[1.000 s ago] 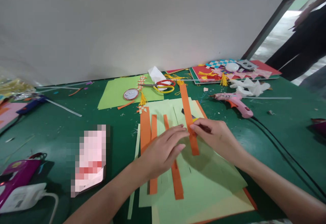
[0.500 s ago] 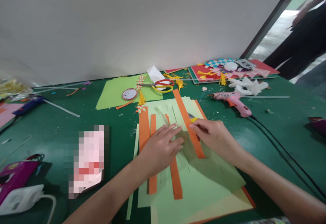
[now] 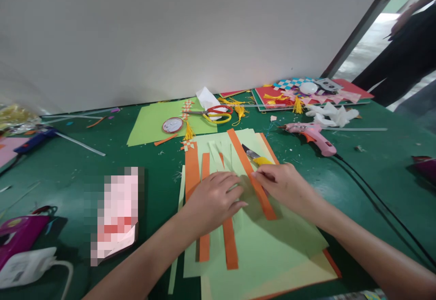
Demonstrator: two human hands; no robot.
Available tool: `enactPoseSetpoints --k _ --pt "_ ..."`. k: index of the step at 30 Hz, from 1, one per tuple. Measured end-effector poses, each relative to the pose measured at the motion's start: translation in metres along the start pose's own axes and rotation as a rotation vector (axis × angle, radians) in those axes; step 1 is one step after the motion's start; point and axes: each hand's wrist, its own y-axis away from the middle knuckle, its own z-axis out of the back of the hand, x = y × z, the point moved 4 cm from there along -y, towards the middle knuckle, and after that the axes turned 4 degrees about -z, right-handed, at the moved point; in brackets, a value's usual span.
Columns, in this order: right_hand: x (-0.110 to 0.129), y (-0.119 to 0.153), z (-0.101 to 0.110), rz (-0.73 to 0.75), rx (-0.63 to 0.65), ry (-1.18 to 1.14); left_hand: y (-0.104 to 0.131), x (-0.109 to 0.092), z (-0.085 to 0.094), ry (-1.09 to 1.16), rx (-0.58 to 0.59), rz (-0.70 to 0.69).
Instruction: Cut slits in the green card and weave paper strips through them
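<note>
Pale green paper sheets (image 3: pixel 272 254) lie stacked on the green table, partly cut into strips. My left hand (image 3: pixel 218 195) rests on these strips with its fingers spread, over an orange strip (image 3: pixel 230 245). Another orange strip (image 3: pixel 204 247) passes under its wrist side. My right hand (image 3: pixel 279 179) pinches the edge of a third orange strip (image 3: pixel 242 152), which slants across the sheets. A yellow utility knife (image 3: pixel 261 159) shows beside that hand, its blade pointing to the upper left; its rear end is hidden by the hand.
A pink glue gun (image 3: pixel 315 137) with a black cord lies on the right. Scissors (image 3: pixel 218 117), a round tin (image 3: pixel 172 125) and yellow tassels are at the back. A phone (image 3: pixel 117 218) and a purple glue gun (image 3: pixel 29 236) lie on the left. A person's legs (image 3: pixel 405 50) show beyond the table.
The orange strip in my right hand has shifted down toward me. More of the knife shows. My left hand has moved slightly down, and the orange strip under it has shifted left.
</note>
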Motion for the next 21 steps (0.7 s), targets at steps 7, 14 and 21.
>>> enactPoseSetpoints --k 7,14,21 --pt "0.005 0.002 -0.005 0.005 0.006 0.051 0.0 0.001 -0.003 -0.079 0.046 0.044" --pt "0.011 0.006 -0.018 -0.017 0.1 0.41 -0.002 0.0 -0.003 -0.137 0.021 0.034" --pt "0.014 0.008 -0.019 0.041 0.085 0.573 0.0 -0.005 -0.001 -0.123 -0.105 0.004"
